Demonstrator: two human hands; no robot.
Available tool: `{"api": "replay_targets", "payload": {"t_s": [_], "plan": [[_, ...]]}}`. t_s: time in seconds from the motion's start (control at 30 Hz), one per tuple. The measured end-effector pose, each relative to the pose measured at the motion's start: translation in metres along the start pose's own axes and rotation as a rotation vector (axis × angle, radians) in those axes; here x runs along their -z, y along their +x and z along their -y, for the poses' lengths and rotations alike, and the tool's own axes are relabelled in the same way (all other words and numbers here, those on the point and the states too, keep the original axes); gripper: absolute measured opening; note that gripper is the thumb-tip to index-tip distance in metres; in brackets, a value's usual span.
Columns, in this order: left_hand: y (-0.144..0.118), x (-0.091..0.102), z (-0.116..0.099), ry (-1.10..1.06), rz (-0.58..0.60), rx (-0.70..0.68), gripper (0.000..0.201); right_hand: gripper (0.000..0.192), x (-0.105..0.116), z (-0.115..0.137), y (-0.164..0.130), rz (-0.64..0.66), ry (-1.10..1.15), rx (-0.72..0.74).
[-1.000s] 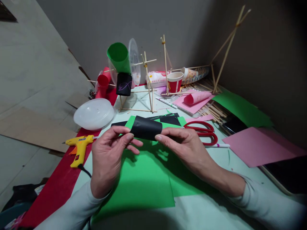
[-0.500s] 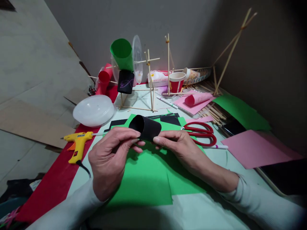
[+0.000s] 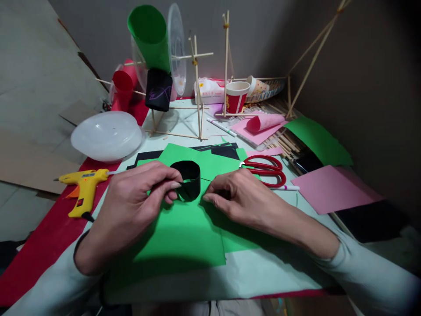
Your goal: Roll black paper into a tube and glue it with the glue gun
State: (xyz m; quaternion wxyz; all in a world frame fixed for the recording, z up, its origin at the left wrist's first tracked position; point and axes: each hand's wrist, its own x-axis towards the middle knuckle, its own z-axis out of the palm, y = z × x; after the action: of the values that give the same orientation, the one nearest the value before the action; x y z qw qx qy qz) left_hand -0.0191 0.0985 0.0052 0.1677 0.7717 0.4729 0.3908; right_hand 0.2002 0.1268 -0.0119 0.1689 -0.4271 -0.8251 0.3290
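Black paper tube [image 3: 187,179] stands on end on the green sheet [image 3: 184,232], open mouth up, axis vertical, right between both hands. Left hand [image 3: 131,197] pinches its near-left wall with thumb and fingertips, so it's the closer one. Right hand [image 3: 238,197] is loosely curled, holding nothing, fingertips on the sheet just right of the tube, not touching it. Red scissors [image 3: 268,169] beyond the right hand; glue gun [image 3: 83,186] left of the left hand.

Paper ring [image 3: 188,179] upright on paper sheet [image 3: 184,232], between glue gun [image 3: 83,186] left and scissors [image 3: 265,169] right.
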Motion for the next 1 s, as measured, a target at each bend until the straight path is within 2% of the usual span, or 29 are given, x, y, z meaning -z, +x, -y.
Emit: {"api": "replay_targets", "payload": {"t_s": [0.1,0.2,0.23,0.3,0.47,0.67,0.73,0.83,0.93,1.0], "plan": [[0.002,-0.003,0.002,0.010,0.025,-0.015,0.017,0.022,-0.001,0.000,0.000,-0.205,-0.032,0.023],[0.003,-0.006,0.003,0.065,0.039,-0.082,0.018,0.051,-0.010,-0.006,0.002,-0.337,-0.004,0.236],[0.003,-0.007,0.004,0.081,0.041,-0.106,0.018,0.056,-0.014,-0.008,0.002,-0.323,0.011,0.306],[0.002,-0.009,0.006,0.096,0.046,-0.153,0.019,0.052,-0.022,-0.011,0.004,-0.263,0.011,0.371],[-0.002,-0.011,0.010,0.115,0.022,-0.206,0.022,0.041,-0.035,-0.013,0.009,-0.234,-0.071,0.326],[-0.005,-0.012,0.009,0.222,-0.077,-0.215,0.018,0.037,-0.039,-0.014,0.012,-0.261,-0.018,0.328],[-0.006,-0.013,0.009,0.252,-0.090,-0.223,0.018,0.042,-0.039,-0.014,0.012,-0.272,0.030,0.345],[-0.006,-0.013,0.009,0.234,-0.073,-0.209,0.016,0.061,-0.034,-0.014,0.010,-0.274,0.117,0.332],[-0.007,-0.013,0.008,0.175,-0.035,-0.196,0.014,0.076,-0.020,-0.015,0.008,-0.265,0.175,0.231],[-0.007,-0.012,0.009,0.161,-0.022,-0.202,0.014,0.078,-0.010,-0.016,0.007,-0.260,0.206,0.182]]}}
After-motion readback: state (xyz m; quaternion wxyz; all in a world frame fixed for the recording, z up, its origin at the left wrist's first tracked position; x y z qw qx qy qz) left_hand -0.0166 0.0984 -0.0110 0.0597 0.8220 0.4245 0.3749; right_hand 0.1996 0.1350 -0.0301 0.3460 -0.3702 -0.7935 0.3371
